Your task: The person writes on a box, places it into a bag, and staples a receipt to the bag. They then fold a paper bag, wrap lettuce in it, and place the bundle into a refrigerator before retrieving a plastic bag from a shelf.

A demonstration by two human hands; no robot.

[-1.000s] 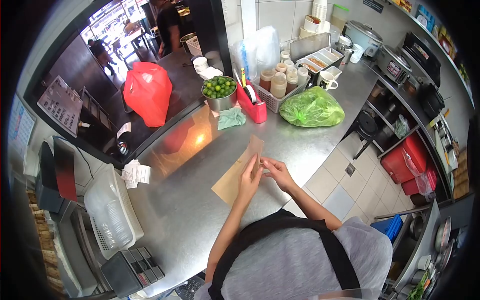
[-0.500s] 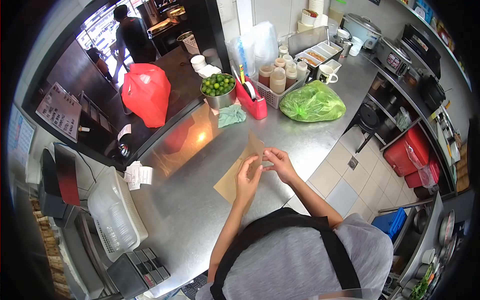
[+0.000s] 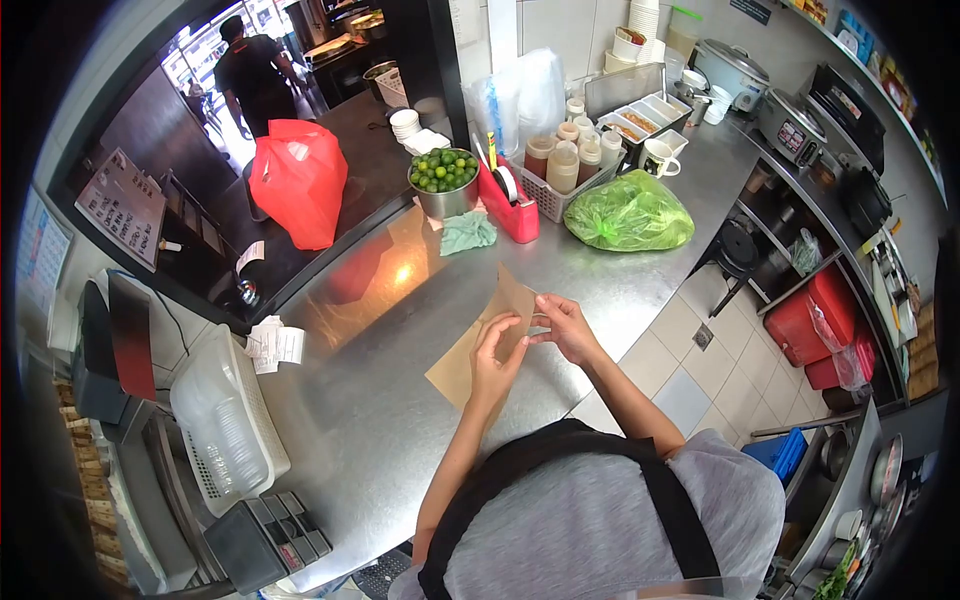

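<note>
A sheet of brown paper (image 3: 455,368) is held a little above the steel counter, its right part raised and bent upward. My left hand (image 3: 492,365) is closed on it from the near side, with the fingers curled against the raised part. At the right edge, my right hand (image 3: 566,332) pinches the paper between thumb and fingers. The fingertips of both hands come close together there. Part of the sheet is hidden behind my left hand.
Beyond the paper are a bowl of limes (image 3: 444,180), a green cloth (image 3: 467,233), a pink tape dispenser (image 3: 517,216), a basket of sauce bottles (image 3: 563,168) and a green plastic bag (image 3: 630,212). A white basket (image 3: 272,430) and receipts (image 3: 274,344) lie left. A red bag (image 3: 298,185) sits in the hatch.
The camera view has shifted slightly. Both hands keep hold of the brown paper, its raised part tilting a little to the right. The person beyond the hatch has moved and turned.
</note>
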